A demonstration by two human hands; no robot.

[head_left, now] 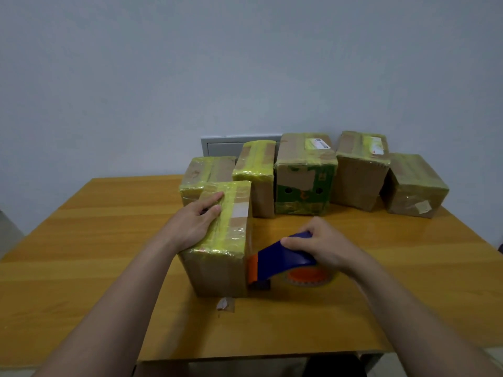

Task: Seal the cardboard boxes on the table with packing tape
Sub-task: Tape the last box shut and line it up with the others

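Observation:
A brown cardboard box [217,270] with yellowish tape across its top stands in the middle of the wooden table [95,254]. My left hand [194,223] lies flat on its top, fingers spread, pressing on it. My right hand [318,244] grips a blue and orange tape dispenser [275,261] holding a clear tape roll [309,277]. The dispenser's orange front end touches the box's right side near the upper edge.
Several taped cardboard boxes stand in a row at the table's far edge, among them a green printed one [304,186] and a brown one [416,186] at the far right. A small scrap of tape [224,304] lies in front of the near box. A grey panel [226,145] is on the wall.

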